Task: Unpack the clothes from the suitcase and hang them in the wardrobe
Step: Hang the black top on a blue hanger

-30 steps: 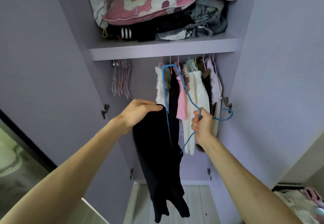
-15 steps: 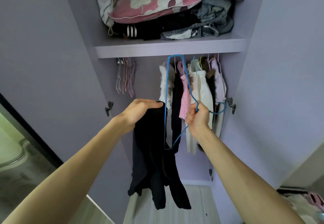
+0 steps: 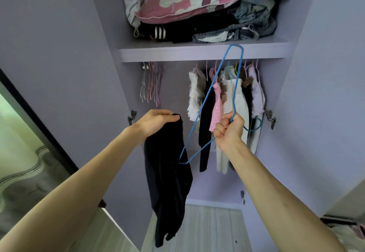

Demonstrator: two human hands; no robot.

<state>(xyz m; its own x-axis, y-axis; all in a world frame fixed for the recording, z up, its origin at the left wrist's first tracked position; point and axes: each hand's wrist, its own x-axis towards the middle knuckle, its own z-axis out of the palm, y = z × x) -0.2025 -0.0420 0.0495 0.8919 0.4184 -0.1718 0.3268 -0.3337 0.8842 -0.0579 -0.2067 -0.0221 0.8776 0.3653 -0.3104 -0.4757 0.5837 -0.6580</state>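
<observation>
No word, label, brand name or number is readable anywhere. The only mark is a set of three white stripes on a folded black garment [image 3: 160, 32] lying on the shelf [image 3: 197, 53], at about twelve o'clock.

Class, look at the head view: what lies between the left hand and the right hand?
In the head view, the long bar of the blue hanger slants through the gap between the left hand and right hand; hung clothes show behind.
</observation>
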